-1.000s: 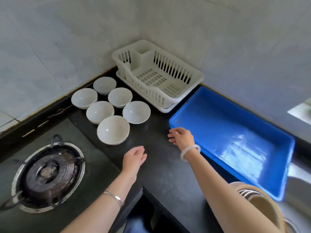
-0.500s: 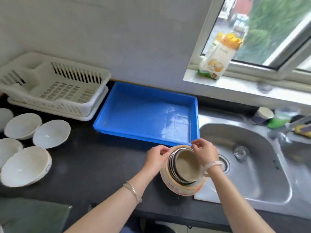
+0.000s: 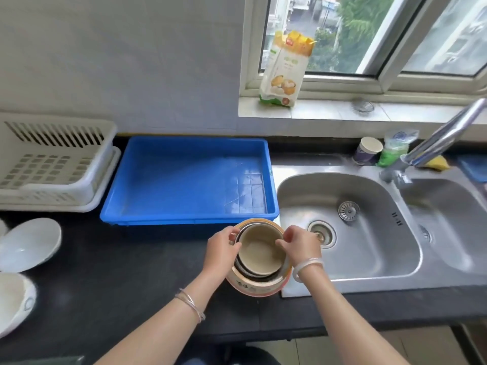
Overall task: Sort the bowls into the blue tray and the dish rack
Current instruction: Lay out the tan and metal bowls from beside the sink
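Right now both hands are on the stack (image 3: 259, 262) of nested bowls; my left hand (image 3: 221, 250) curls its fingers over the rim on the left side, and my right hand (image 3: 300, 246) pinches the rim of the beige top bowl on the right side. The stack stands upright near the front edge of the bench (image 3: 118, 280), partly over the left rim of the sink (image 3: 347, 248) and just in front of the front right corner of the tray (image 3: 184, 180); whether it rests there or is lifted a little, I cannot tell. The outer bowl is peach with a printed band; darker rims show between it and the top one.

The blue tray lies along the back edge of the bench, between the rack (image 3: 52, 164) and the sink; the white rack sits just beside its left side, at the back left. Two white bowls (image 3: 30, 243) stand at the left edge of the bench in front of the rack, both cut off by the frame. Behind the sink stand a tap (image 3: 442, 138) and a paper cup (image 3: 367, 154); a packet (image 3: 286, 67) stands on the window sill (image 3: 316, 113) above.
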A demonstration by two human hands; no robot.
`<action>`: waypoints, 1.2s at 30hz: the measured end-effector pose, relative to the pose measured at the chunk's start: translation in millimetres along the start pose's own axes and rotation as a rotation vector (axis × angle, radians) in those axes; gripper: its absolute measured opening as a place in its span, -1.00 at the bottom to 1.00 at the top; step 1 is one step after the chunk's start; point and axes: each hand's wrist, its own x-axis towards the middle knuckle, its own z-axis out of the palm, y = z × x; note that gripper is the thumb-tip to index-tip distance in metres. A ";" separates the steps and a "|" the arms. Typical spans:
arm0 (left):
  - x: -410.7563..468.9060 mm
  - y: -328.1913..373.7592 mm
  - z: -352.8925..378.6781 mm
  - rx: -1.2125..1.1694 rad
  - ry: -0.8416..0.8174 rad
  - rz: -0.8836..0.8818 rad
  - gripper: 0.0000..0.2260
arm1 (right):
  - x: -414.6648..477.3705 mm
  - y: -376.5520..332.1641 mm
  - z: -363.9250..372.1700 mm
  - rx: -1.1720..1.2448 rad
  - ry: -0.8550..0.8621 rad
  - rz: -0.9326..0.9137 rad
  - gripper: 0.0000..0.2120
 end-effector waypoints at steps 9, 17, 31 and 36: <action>-2.9 -5.1 -0.2 -0.031 -0.026 0.036 -0.75 | -3.5 -5.7 -1.8 -0.281 -0.049 -0.187 -0.85; -3.0 -8.0 -0.8 -0.052 -0.048 0.008 -0.82 | -0.2 -9.1 -11.1 -0.435 -0.150 -0.254 -0.96; 5.3 -4.8 1.8 -0.049 -0.091 -0.046 -0.87 | -11.1 5.6 -32.5 0.097 -0.106 -0.179 -0.90; 6.3 -2.7 3.0 0.062 -0.056 -0.013 -0.89 | -11.9 4.5 -33.7 0.197 -0.104 -0.118 -0.92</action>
